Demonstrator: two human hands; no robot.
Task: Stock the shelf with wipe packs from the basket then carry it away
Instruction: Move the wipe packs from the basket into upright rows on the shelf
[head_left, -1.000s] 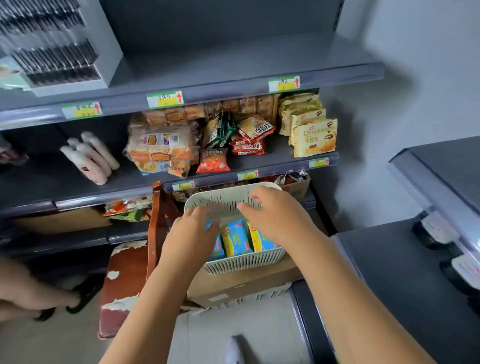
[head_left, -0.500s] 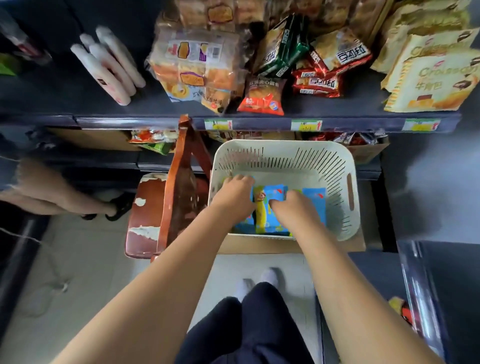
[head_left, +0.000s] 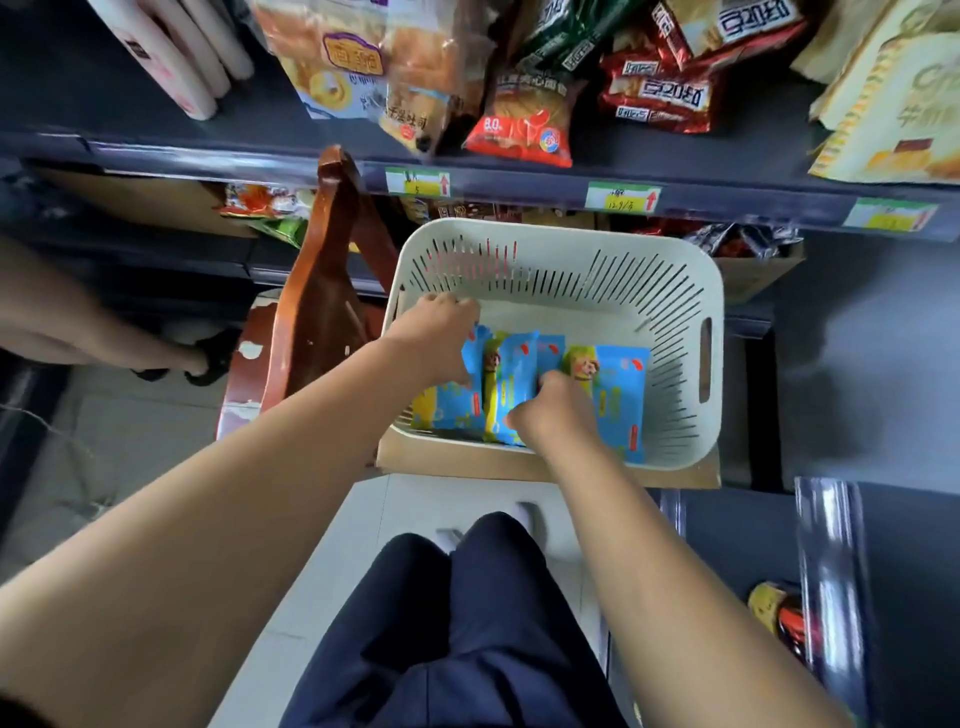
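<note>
a worn wooden chair stands left of a cardboard box; 3 price tags (green and yellow) line up below snack bags.

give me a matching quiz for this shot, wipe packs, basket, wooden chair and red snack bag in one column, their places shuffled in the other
Things
1. wipe packs
2. basket
3. wooden chair
4. red snack bag

Places
A. on the shelf above the basket
B. beside the basket, on its left
C. on top of a cardboard box
D. inside the basket

Pairs: 1-D, 2-C, 3-B, 4-A
</note>
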